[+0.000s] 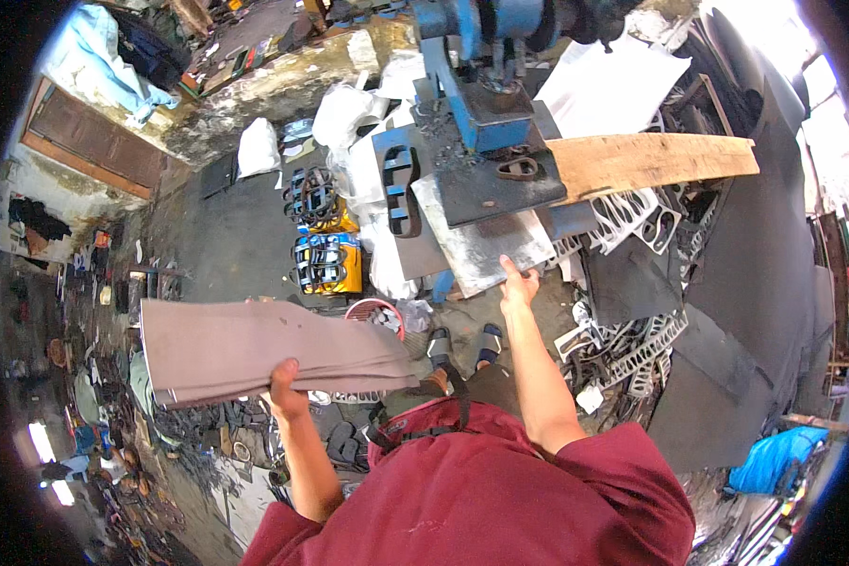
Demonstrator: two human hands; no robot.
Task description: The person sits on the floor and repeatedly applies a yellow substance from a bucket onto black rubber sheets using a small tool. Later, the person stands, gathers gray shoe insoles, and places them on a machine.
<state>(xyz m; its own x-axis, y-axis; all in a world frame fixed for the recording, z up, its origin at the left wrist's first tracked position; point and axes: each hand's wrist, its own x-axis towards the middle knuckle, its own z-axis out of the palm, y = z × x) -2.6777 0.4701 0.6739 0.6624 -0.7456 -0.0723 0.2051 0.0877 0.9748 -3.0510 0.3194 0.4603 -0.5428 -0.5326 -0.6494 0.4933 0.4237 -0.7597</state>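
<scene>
My left hand (288, 391) grips a stack of floppy brown-grey sheets (264, 344) by its near edge, thumb on top and the other fingers hidden beneath. The stack is held out to the left and sags toward my waist. My right hand (519, 288) is closed on the near edge of a pale, scuffed flat board (491, 247), one digit lying on its top. Part of that board lies under the black plate (500, 193) of a blue press (486, 104). On the black plate sits a small oval metal cutting die (517, 169).
A wooden plank (651, 165) juts right from the press. White cut-out scrap sheets (646, 354) pile at right beside large dark sheets (755, 283). Bundled sole-shaped pieces (323, 262) in yellow wrapping and a red basket (375, 307) stand left of the press.
</scene>
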